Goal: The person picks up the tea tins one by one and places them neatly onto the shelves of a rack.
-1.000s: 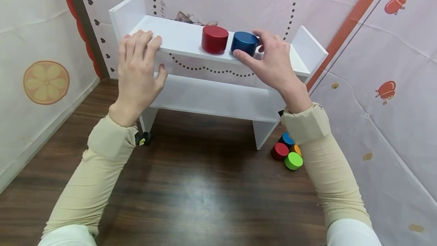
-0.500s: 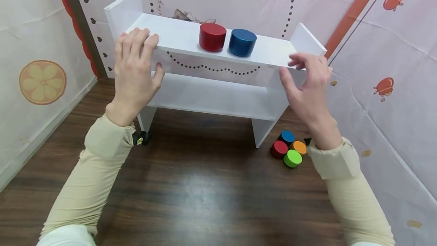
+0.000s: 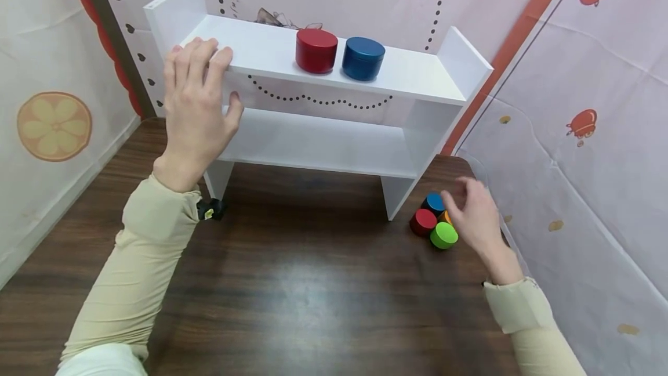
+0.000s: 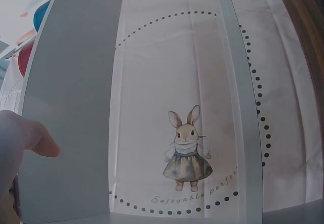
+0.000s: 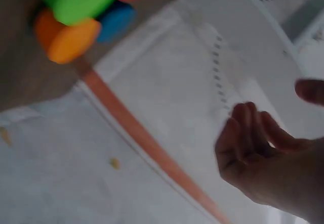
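The left hand [image 3: 194, 100] holds the front edge of the top board of a white shelf [image 3: 266, 45], near its left end. Its fingers lie over the edge, with the thumb [image 4: 40, 140] below the board in the left wrist view. A red round tin [image 3: 316, 51] and a blue round tin [image 3: 363, 58] stand side by side on that board. The right hand [image 3: 477, 216], holding nothing, hovers with bent, spread fingers beside smaller cylinders on the table: blue [image 3: 433, 203], red [image 3: 423, 222], green [image 3: 444, 235], and orange [image 5: 76, 42], which the hand partly hides in the head view.
The dark wooden table [image 3: 302, 283] extends in front of the shelf. A lower white board [image 3: 318, 141] spans its side panels. Printed cloth walls [image 3: 563, 179] stand close on the right, the left and behind.
The right hand has let go of the blue tin on the top board, moved right and come down to the small cylinders. The left hand stays on the board's edge.
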Available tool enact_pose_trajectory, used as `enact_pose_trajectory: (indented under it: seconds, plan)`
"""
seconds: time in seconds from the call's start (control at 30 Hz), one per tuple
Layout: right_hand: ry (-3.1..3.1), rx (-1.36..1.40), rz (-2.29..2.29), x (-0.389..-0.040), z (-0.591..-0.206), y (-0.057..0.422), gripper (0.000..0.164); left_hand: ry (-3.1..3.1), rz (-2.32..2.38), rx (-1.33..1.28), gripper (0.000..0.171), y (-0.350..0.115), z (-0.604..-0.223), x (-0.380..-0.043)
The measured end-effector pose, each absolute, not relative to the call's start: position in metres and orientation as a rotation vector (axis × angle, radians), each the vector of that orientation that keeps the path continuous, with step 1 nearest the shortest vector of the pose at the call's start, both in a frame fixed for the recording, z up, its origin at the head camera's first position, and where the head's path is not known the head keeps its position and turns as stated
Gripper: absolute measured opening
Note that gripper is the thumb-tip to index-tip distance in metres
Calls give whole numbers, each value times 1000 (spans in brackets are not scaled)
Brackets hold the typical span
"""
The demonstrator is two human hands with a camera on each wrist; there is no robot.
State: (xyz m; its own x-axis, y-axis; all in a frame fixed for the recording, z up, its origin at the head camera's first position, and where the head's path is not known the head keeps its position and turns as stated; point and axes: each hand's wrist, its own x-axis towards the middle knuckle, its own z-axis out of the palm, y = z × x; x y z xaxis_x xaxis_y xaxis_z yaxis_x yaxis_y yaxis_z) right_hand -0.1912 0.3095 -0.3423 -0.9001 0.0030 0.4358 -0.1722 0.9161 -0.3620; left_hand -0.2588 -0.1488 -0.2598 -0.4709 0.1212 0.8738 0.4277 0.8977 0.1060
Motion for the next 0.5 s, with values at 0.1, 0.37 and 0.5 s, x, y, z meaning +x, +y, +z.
enact_pose_trajectory:
  seconds: [0.1,0.37,0.5]
  plan:
    - [-2954,-52,423,-187,-365,321,71,-2051,-379,-391,48,-149,-259,-259]
    - [-3290,-326,378,-189,-403,343,67,-2068,-378,-386,49,-150,-260,-259]
    - [-3282,-343,488,-195,-410,349,67,-2052,-385,-387,49,-149,-260,-260]
